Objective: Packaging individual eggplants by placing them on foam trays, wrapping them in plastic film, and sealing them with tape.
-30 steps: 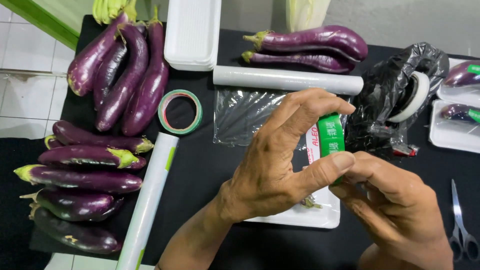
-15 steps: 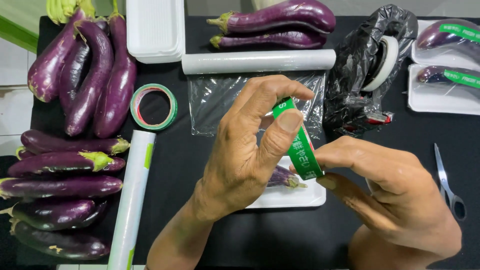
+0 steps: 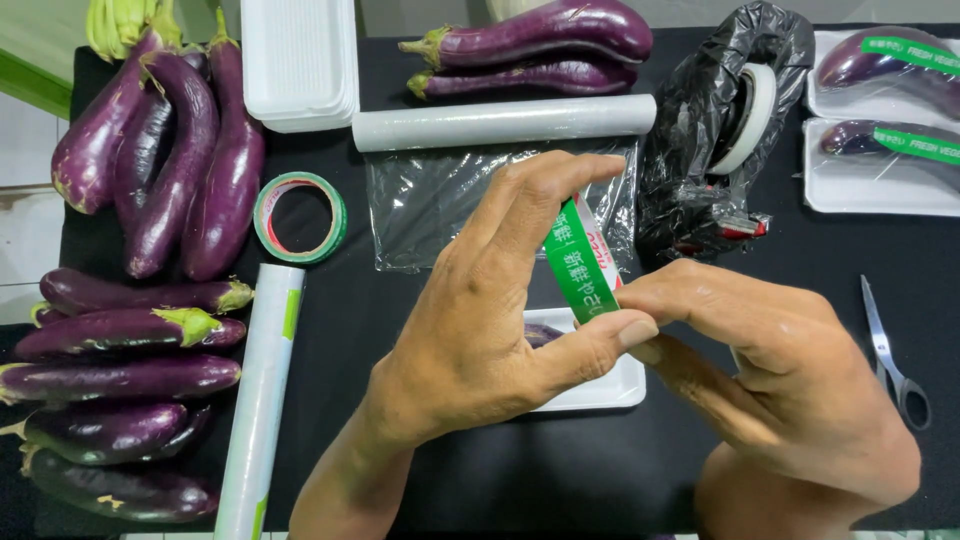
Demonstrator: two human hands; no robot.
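A strip of green printed tape [image 3: 577, 265] is stretched between my two hands above the black table. My left hand [image 3: 480, 320] pinches it between thumb and fingers. My right hand [image 3: 780, 360] holds the strip's lower end, fingertips touching my left thumb. Under my hands lies a white foam tray [image 3: 600, 385] with a purple eggplant [image 3: 545, 333] in it, mostly hidden. Behind the tray a sheet of clear plastic wrap [image 3: 430, 200] is pulled out from its roll [image 3: 500, 122].
Loose eggplants lie at left [image 3: 170, 150] [image 3: 120, 370] and at the top [image 3: 530, 40]. A green tape roll [image 3: 300, 216], a second wrap roll [image 3: 262, 400], stacked white trays [image 3: 298, 60], a tape dispenser in black plastic [image 3: 730, 120], wrapped trays [image 3: 880, 150] and scissors [image 3: 890, 350] surround my hands.
The view has shifted so the table things sit higher in frame. My hands stay together on the green tape, the strip now held more upright between them.
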